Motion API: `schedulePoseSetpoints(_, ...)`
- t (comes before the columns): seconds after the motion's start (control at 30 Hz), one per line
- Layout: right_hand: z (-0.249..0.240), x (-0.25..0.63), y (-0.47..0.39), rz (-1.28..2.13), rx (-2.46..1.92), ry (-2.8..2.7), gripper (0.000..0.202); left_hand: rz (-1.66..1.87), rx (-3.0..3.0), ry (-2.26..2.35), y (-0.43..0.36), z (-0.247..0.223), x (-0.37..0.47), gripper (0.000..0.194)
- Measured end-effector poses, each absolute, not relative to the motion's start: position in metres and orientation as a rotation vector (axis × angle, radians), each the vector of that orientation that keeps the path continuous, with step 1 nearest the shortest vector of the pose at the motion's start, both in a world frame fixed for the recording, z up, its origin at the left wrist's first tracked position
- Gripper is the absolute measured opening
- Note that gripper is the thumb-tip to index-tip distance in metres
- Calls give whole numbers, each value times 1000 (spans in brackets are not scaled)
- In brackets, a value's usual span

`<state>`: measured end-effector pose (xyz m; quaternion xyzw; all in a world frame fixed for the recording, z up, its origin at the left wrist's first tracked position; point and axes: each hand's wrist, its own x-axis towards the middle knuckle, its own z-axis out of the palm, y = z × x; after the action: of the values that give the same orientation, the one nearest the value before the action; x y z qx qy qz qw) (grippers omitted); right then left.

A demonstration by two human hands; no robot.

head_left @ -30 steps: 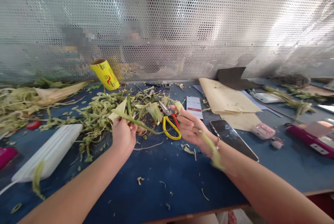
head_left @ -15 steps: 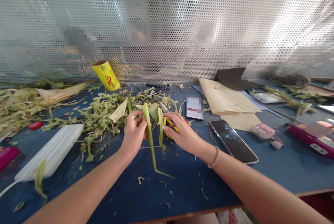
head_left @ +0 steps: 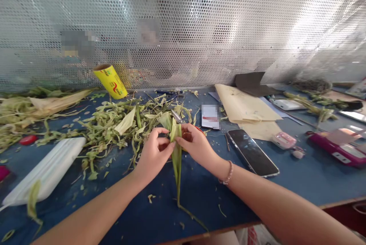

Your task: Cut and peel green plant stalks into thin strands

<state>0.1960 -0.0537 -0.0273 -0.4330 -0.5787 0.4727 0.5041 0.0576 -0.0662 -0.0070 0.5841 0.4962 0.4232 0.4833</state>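
Observation:
A long green leaf strip [head_left: 176,168] hangs between my hands, its thin tail trailing down over the blue table. My left hand [head_left: 154,153] pinches the strip from the left with thumb and fingers. From the other side my right hand [head_left: 198,146] grips its upper part, thumb pressed on the leaf. Behind the right hand is a pair of scissors [head_left: 176,116]; the metal blades and a bit of red handle show, the rest is hidden. I cannot tell if that hand touches them. Just beyond lies a heap of green leaf scraps [head_left: 114,123].
A yellow cardboard tube [head_left: 111,81] stands tilted near the perforated metal screen [head_left: 183,47]. Left is a white flat case [head_left: 47,172]. To the right lie a phone [head_left: 253,153], brown paper [head_left: 246,104], a small white card-like item [head_left: 210,116] and a magenta device [head_left: 337,146].
My left hand has moved right, close to my right hand. The strip's leaf parts, apart before, are now together between both hands. The view has shifted slightly.

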Motion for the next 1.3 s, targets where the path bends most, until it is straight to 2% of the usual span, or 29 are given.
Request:
schedulePoseSetpoints(0.17,-27,198,-49,1259,-1031,-1213,23,1063,1226,1174,-59,-5,57,20)
schedulePoseSetpoints(0.43,-17,200,-52,1571,-944,-892,33,989,849,1105,-54,-7,56,16)
schedulePoseSetpoints(0.57,-18,199,-51,1661,-895,-813,33,982,883,1078,-55,-9,57,13)
schedulePoseSetpoints(1.03,-17,190,-58,1290,-993,-1299,37,1029,1589,1209,-65,-3,55,29)
schedulePoseSetpoints(1.17,-22,197,-50,1251,-1025,-1322,33,1006,1483,1259,-60,-10,51,33)
schedulePoseSetpoints(1.3,-23,201,-48,1367,-1012,-1210,32,1010,1228,1138,-54,-17,52,30)
